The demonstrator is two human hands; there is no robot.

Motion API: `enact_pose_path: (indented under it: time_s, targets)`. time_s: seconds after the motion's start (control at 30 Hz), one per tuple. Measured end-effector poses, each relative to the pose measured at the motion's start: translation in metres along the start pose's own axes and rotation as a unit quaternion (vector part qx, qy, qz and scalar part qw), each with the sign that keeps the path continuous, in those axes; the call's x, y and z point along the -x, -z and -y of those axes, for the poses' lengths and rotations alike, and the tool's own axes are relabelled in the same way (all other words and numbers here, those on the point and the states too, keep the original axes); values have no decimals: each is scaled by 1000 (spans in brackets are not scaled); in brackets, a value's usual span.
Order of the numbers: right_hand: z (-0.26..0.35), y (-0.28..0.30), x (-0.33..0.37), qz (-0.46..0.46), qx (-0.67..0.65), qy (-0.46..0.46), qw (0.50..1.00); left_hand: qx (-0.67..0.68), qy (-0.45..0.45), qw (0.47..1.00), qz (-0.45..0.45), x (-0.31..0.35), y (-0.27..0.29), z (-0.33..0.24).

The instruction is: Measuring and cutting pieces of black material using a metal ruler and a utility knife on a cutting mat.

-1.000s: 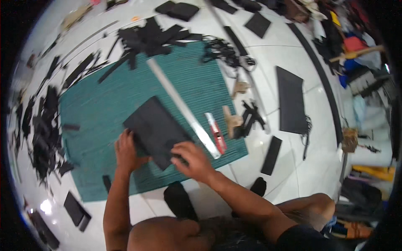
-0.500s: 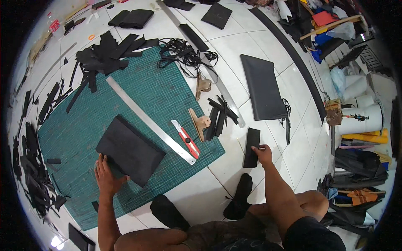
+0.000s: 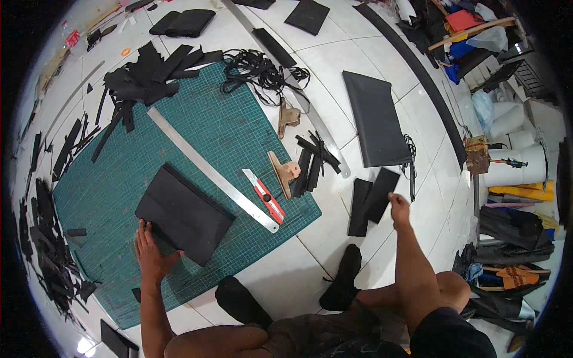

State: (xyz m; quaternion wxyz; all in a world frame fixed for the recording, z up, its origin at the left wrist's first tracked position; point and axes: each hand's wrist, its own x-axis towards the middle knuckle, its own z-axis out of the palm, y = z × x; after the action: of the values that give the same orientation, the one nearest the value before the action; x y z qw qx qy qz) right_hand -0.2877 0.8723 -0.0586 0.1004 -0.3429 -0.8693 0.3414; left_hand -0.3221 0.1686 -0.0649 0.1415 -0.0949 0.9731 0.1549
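My left hand lies with fingers stretched at the left corner of a stack of black sheet material on the green cutting mat. Off the mat to the right, my right hand pinches the edge of a black rectangular strip, held tilted. A second black strip rests on the floor tiles, partly overlapped by the held one. Between my hands lie a red-and-silver box cutter, a steel ruler and a large bulldog clip.
Black offcuts and tangled black cord lie along the mat's far edge. Narrow strips and another clip sit beside a long steel ruler. A black panel lies right. Rolls and materials crowd the far right.
My right hand has lifted one strip off the other and moved it right, tilting it. My left hand stays at the stack. The view has shifted slightly.
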Motion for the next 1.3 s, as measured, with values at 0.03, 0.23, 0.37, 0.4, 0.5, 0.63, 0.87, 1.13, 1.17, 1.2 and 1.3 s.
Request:
enact_pose_path:
  time_s: [0.03, 0.23, 0.37, 0.4, 0.5, 0.63, 0.87, 1.13, 1.17, 1.2, 1.3]
  targets:
    - [-1, 9, -16, -33, 42, 75, 996, 5, -8, 1000, -6, 0, 0, -1]
    - [182, -19, -11, 72, -337, 29, 938, 16, -17, 999, 25, 4, 11, -7]
    - [266, -90, 29, 160, -412, 29, 897, -6, -1, 1000, 24, 0, 5, -14]
    - [282, -122, 53, 202, -382, 70, 899, -11, 8, 1000, 23, 2, 7, -7]
    - [306, -184, 119, 278, -263, 234, 894, -12, 24, 999, 43, 5, 11, 3]
    - [342, -230, 185, 390, -236, 168, 874, -9, 34, 999, 34, 7, 14, 2]
    - [390, -264, 219, 434, -344, 278, 785, 0, 28, 998, 56, 11, 5, 0]
    - [326, -291, 235, 454, -43, 621, 637, 19, 5, 999, 32, 9, 3, 4]
    - [310, -301, 228, 455, -41, 621, 637, 12, 8, 999, 42, 8, 5, 3]
    - [304, -307, 225, 457, -47, 622, 635, 4, 12, 999, 51, 7, 7, 4]
    - [300, -310, 221, 458, -42, 571, 680, -42, -3, 998, 43, 5, 2, 8]
